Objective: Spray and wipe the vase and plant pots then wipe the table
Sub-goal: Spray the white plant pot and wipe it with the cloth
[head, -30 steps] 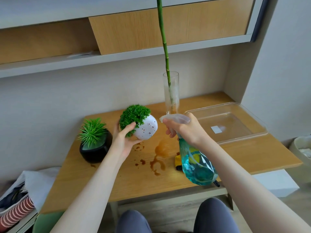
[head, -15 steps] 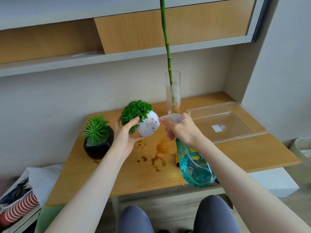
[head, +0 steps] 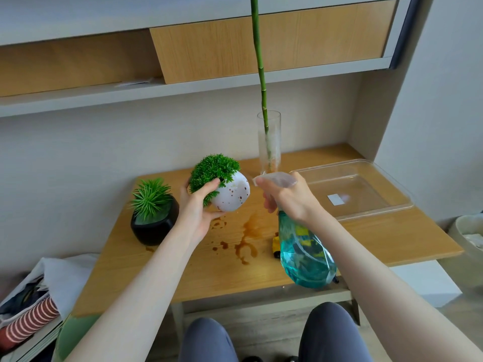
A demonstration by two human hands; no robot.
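Now left hand (head: 194, 212) grips white pot (head: 231, 195) above table (head: 392, 241); right hand (head: 292, 202) grips spray bottle (head: 304, 257), nozzle beside pot.

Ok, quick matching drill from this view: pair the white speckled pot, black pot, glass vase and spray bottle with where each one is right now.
Things:
1. white speckled pot
2. black pot
3. glass vase
4. spray bottle

Places:
A. standing at the back of the table, with a green stem in it
B. gripped in the right hand
C. held tilted above the table in the left hand
D. standing on the table's left side

Pairs: 1-C, 2-D, 3-A, 4-B
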